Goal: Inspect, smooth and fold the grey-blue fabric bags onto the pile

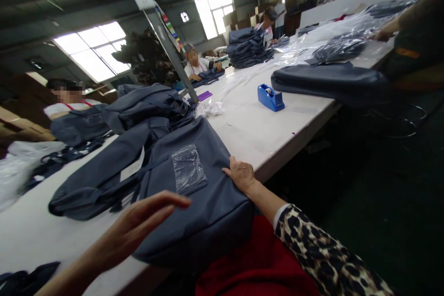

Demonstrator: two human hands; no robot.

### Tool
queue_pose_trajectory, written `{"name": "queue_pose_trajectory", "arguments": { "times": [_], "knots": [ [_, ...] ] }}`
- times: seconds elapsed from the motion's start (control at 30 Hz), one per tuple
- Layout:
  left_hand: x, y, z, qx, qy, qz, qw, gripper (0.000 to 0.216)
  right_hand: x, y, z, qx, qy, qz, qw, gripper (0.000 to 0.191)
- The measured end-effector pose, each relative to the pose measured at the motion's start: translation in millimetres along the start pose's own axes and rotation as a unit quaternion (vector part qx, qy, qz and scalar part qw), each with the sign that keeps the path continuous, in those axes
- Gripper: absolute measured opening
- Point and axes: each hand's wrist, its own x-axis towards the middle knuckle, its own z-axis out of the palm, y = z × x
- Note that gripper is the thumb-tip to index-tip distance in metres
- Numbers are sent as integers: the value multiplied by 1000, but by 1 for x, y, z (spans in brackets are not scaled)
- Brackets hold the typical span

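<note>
**Contact on the Right, Air on the Left**

A dark-blue, box-shaped, leather-like bag (217, 203) lay on the white desk (248, 132), its long axis running inward from the near edge. The right hand (242, 175), the nearer, touched its right side (clenched or merely pressing, one could not tell). The left hand's grip (152, 212), released and empty, appeared to hover above.

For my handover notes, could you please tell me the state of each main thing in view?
Nearest bag: lying down, creased
Left hand: open, holding nothing
Right hand: touching that bag's edge
Clear plastic panel: wrinkled
Tape dispenser: upright
Background bag pile: stacked
</note>
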Motion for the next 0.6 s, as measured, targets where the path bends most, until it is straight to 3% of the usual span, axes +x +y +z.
{"name": "queue_pose_trajectory", "arguments": {
  "times": [0.07, 0.13, 0.23, 0.33, 0.43, 0.5, 0.6],
  "knots": [
    [59, -3, 24, -38, -19, 17, 999, 45, -1, 0, 0, 11, 2, 3, 1000, 38],
    [119, -8, 62, -14, -34, 23, 999, 57, 0, -1, 1, 31, 5, 9, 999, 36],
    [173, -20, 124, 49, -50, -41, 997, 56, 0, -2, 1, 81, 18, 26, 996, 35],
    [178, -36, 160, 77, -28, -40, 996, 56, -8, 8, 0, 150, 39, 41, 987, 34],
    [169, -46, 165, 88, -22, -22, 996, 62, -37, 34, 4, 261, 80, 72, 959, 38],
    [166, -48, 164, 94, -18, -13, 995, 65, -68, 53, 14, 389, 99, 130, 906, 48],
    [167, -47, 163, 93, -3, -9, 996, 68, -116, 64, 39, 566, -11, 200, 799, 63]
  ]
}}
